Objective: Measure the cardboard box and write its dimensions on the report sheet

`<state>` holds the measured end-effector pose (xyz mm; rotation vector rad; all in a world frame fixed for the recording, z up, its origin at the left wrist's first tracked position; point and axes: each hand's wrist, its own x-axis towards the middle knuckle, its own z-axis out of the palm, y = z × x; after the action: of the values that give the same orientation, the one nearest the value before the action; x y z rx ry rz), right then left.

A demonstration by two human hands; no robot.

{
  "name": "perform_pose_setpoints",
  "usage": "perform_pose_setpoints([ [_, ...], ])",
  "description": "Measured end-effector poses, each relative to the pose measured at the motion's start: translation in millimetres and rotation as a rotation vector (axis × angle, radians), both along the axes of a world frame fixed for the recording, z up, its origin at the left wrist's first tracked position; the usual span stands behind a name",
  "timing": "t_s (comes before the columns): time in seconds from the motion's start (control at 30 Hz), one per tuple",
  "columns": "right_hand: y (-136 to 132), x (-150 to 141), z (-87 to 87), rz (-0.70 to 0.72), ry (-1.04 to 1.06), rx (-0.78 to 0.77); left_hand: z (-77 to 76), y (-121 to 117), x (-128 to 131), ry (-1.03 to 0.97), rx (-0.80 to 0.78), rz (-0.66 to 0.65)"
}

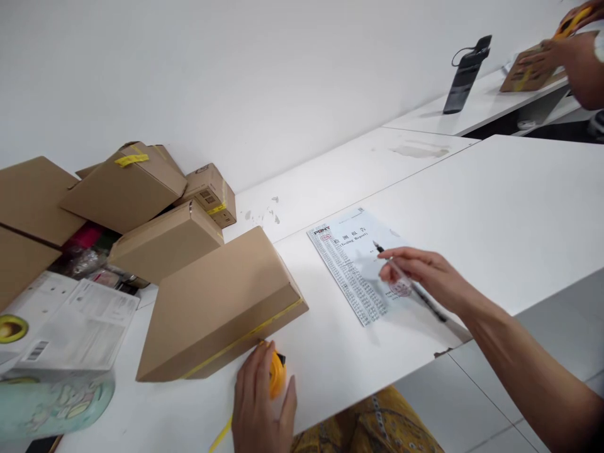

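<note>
My left hand (259, 399) is wrapped round an orange tape measure (277, 374) on the white table, close to the front edge of a brown cardboard box (212, 302). A yellow strip (219, 435) shows below that hand's wrist side. Yellow tape runs along the box's lower front edge. My right hand (419, 270) grips a pen (415, 286) between thumb and fingers, its tip pointing left. Beneath the pen lies a printed sheet (346, 258) headed "Testing Report", partly covered by the hand.
Several cardboard boxes (127, 185) are piled at left against the wall. A white printed carton (87, 324) and a pale green bottle (56, 402) are nearby. Farther right stand a dark bottle (462, 78) and another person's hands (542, 60) on a small box (523, 78).
</note>
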<state>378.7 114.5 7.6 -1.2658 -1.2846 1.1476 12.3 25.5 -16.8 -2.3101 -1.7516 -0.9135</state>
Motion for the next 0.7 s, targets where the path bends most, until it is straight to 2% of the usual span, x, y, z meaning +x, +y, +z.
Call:
perform_pose_setpoints([
  [0.1, 14.9, 12.3, 12.5, -0.06, 0.261, 0.128, 12.3, 2.9, 40.0, -0.023, -0.08, -0.233],
  [0.2, 37.8, 13.2, 28.2, -0.13, 0.311, 0.254, 21.0, 17.7, 92.0, 0.131, -0.372, -0.494],
  [0.27, 57.1, 11.3, 38.6, -0.164, 0.317, 0.319, 23.7, 33.6, 123.2, 0.224, -0.565, -0.577],
  [0.33, 78.6, 10.1, 46.5, -0.197, 0.3, 0.349, 25.3, 49.1, 144.2, 0.253, -0.666, -0.616],
  [0.43, 111.4, 9.3, 49.4, -0.264, 0.284, 0.323, 26.6, 58.3, 152.9, 0.23, -0.715, -0.648],
  [0.5, 129.6, 6.5, 44.1, -0.276, 0.3, 0.267, 22.4, 49.4, 148.5, 0.213, -0.726, -0.662],
  [0.6, 145.6, -5.4, 26.5, -0.223, 0.302, 0.129, 0.9, 18.5, 141.0, 0.193, -0.698, -0.633],
  [0.7, 148.0, -25.4, 2.9, -0.189, 0.242, 0.011, -25.1, -10.8, 139.9, 0.195, -0.694, -0.611],
])
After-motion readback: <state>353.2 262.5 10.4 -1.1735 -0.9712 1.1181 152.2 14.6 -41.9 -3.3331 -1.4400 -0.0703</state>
